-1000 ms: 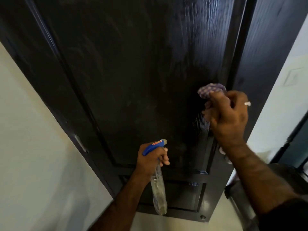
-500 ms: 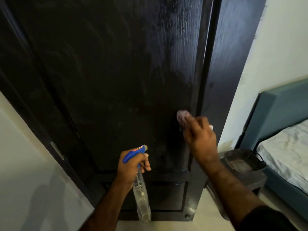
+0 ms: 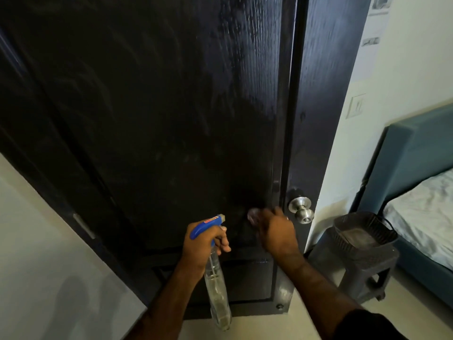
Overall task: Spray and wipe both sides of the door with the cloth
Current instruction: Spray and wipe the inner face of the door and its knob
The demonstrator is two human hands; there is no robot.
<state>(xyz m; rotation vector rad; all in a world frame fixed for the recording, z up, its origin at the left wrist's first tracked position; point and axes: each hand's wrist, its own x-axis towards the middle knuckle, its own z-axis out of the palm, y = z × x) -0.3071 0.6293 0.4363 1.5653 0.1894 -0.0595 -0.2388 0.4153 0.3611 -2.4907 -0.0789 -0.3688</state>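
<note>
Right hand [image 3: 277, 234] bunched around the cloth [image 3: 253, 215], pressed low on the door [image 3: 171, 119]. Left hand [image 3: 204, 244] curled round the spray bottle [image 3: 217, 285], just left. Mid-wipe, this side only, judging by streaks above the grip; next, probably lower panel. Bottle nearly empty. Right of grip, doorknob [image 3: 301, 210]; basket [image 3: 362, 231], contents unclear.

door [image 3: 171, 119]: dark glossy wood grain | knob [image 3: 301, 209]: brushed metal | spray bottle [image 3: 217, 285]: clear plastic
</note>
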